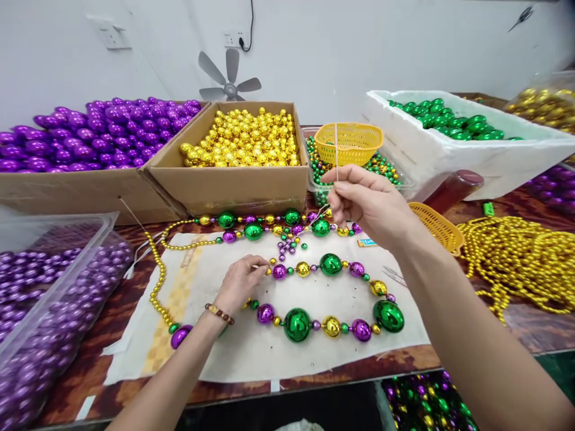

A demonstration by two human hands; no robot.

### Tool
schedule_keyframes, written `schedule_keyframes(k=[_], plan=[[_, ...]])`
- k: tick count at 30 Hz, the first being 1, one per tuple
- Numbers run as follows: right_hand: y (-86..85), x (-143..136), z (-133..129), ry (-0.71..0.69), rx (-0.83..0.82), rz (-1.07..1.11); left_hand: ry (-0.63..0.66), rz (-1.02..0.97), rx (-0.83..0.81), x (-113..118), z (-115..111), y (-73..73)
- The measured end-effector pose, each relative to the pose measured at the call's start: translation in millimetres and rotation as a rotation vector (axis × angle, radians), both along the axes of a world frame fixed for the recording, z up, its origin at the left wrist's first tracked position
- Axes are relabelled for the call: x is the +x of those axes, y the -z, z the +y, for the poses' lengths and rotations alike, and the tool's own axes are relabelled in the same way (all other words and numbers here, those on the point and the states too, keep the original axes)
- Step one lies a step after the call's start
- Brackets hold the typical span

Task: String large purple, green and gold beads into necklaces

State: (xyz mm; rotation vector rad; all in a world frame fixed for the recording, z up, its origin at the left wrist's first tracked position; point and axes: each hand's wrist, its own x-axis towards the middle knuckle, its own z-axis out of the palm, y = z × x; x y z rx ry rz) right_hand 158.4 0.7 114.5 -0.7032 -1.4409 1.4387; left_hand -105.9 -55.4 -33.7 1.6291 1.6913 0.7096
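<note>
With the white cloth (pixel 251 357) on the table taken as a dial, twelve toward the wall, the right hand (pixel 365 200) is raised at one o'clock, thumb and forefinger pinching a thin white length (pixel 336 149) that stands nearly upright; whether it is a needle or a taut thread I cannot tell. The left hand (pixel 245 278) lies low just off the middle toward ten o'clock, its bent fingertips at the upper end of a bead strand (pixel 297 325); whether they pinch it or only touch it I cannot tell. A beaded bracelet (pixel 219 313) circles that wrist. The strand, made of glossy green, purple and gold beads, lies on the cloth in a long bend from the middle out to three o'clock, where a large green bead (pixel 389 316) marks the turn, and its lower run goes in behind the left hand. At nine o'clock a chain of small gold beads (pixel 155 293) leads down to a purple bead (pixel 181 336). A second strand (pixel 254 231) crosses at twelve, with loose small beads (pixel 287 246) just inside it. Beyond the cloth, a cardboard box (pixel 229 188) of gold beads stands near half past eleven, a yellow basket (pixel 348 145) at one.
</note>
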Motion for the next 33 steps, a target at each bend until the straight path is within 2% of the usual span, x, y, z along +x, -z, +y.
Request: schedule_keyframes(k=[3, 7, 14, 20, 26, 29, 33], plan=[[3.3, 14.5, -3.8, 0.006, 0.004, -0.059, 0.030, 0.016, -0.030, -6.2, 4.9, -1.9], [7.0, 29.1, -7.9, 0.083, 0.051, -0.106, 0.070, 0.053, -0.040, -7.8, 7.9, -4.3], [16.5, 32.9, -8.9, 0.126, 0.087, -0.156, 0.117, 0.236, 0.007, -7.8, 6.5, -14.6], [28.3, 22.3, -12.8, 0.075, 0.015, -0.133, 0.045, 0.355, 0.027, -29.8, 7.1, -18.6], [44.5, 6.4, -19.3, -0.027, -0.063, -0.109, 0.025, 0.310, -0.040, -60.6, 2.6, -13.4], [50.1, -5.0, -21.8, -0.016, -0.049, -0.103, 0.065, 0.282, -0.081, -69.4, -0.2, -14.5], [52.5, -23.2, -21.4, 0.051, 0.015, -0.054, 0.122, 0.351, -0.112, -74.1, -2.3, -13.3]])
